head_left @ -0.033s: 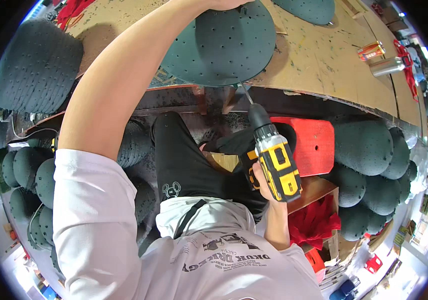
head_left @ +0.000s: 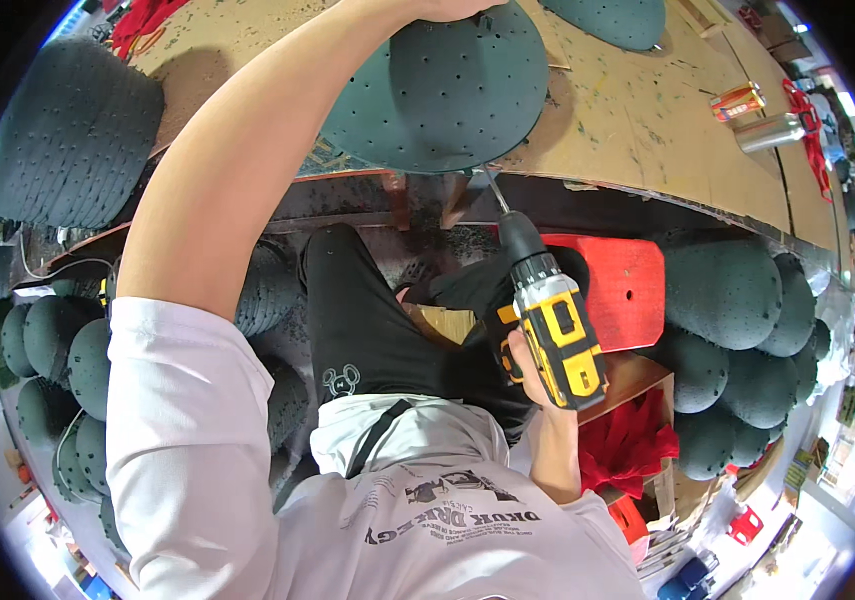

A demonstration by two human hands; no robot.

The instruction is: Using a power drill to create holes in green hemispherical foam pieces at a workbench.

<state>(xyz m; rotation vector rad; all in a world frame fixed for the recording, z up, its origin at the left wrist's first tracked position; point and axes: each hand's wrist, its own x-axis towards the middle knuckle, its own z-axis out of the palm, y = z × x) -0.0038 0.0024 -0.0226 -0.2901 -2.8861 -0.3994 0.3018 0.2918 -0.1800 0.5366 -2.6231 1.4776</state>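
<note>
A round dark green disc (head_left: 448, 90), dotted with small holes and slightly domed, is at the near edge of the table. At its far rim my left hand (head_left: 458, 8) holds it, closed, with part of the hand cut off by the top of the view. My right hand (head_left: 533, 375) is wrapped round the grip of a yellow and black cordless drill (head_left: 563, 345). The drill points up and away from me. Its thin bit (head_left: 497, 188) reaches to the disc's near rim; whether it touches cannot be made out.
A second green disc (head_left: 613, 18) lies farther right on the wooden table (head_left: 638, 130), near a can (head_left: 738, 102) and a metal flask (head_left: 770, 132). Stacked discs (head_left: 73, 135) stand at left, more discs (head_left: 723, 295) at right. A red stool (head_left: 623, 290) is beside my leg.
The drill has shifted slightly down and to the right, its bit drawn back a little from the disc's rim. My left hand and the disc have hardly moved.
</note>
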